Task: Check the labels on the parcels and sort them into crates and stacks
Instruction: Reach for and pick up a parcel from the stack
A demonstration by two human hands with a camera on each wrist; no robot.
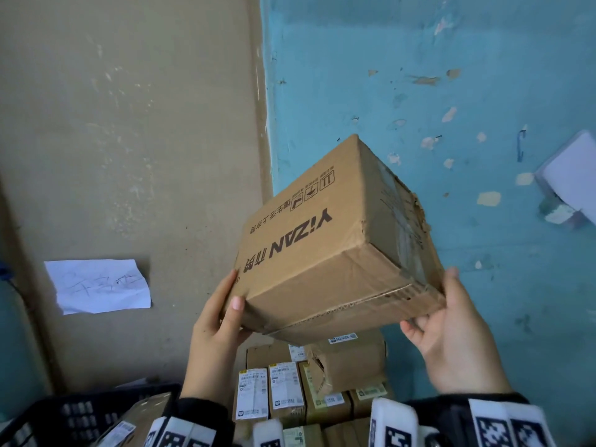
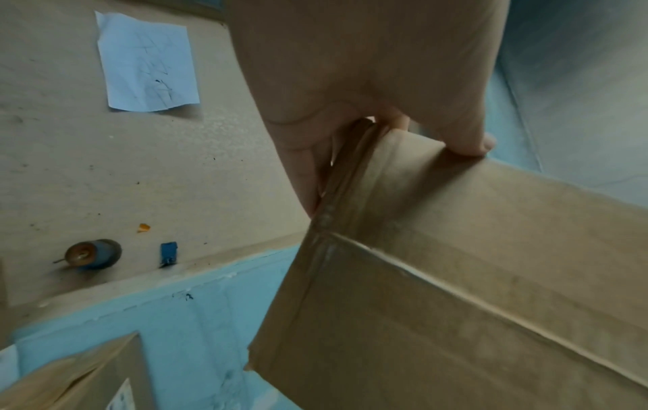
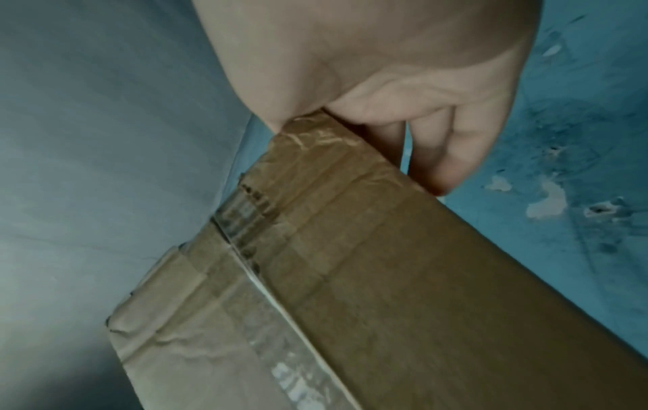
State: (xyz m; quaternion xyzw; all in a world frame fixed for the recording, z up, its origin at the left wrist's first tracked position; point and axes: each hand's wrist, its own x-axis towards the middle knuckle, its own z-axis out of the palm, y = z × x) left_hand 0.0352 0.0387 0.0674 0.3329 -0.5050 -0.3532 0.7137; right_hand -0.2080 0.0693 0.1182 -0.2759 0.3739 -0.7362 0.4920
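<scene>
Head view shows a tilted cardboard box (image 1: pixel 335 240) printed "YIZAN", held up in the air between both hands above a stack of labelled parcels (image 1: pixel 309 395). Left hand (image 1: pixel 219 330) grips its lower left corner, thumb on the near face. Right hand (image 1: pixel 451 337) clasps the taped right end.

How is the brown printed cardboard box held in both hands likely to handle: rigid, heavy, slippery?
The brown printed cardboard box probably stays rigid, since its faces look flat. Likely light: the left hand and right hand hold only its corners. The torn taped edge might snag.
</scene>
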